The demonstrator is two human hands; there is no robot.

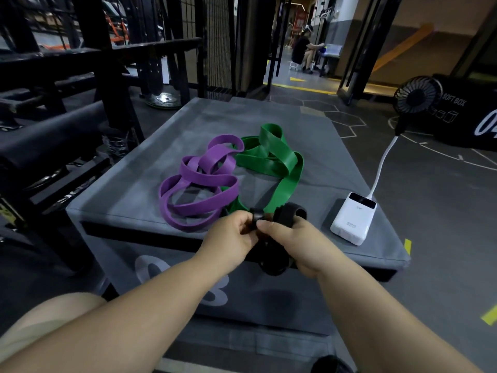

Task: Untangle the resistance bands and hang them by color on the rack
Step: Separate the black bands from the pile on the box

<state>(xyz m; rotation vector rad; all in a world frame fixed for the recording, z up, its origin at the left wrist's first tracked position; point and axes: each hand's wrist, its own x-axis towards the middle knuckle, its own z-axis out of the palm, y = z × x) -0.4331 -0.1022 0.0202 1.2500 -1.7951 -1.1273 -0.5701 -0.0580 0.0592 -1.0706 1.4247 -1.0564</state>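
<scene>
Fingers of my left hand (231,239) pinch a fold of the black band (291,211) at the near edge of the grey box (129,189), while my right hand (291,244) grips its bunched loops. The purple band (199,196) lies coiled on the box top, long axis running near-left to far-right. The green band (277,160) stretches from my hands toward the far edge, overlapping the purple one.

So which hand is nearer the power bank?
Right. The right hand grips the black band just left of the power bank; the left hand pinches the same band farther left.
</scene>
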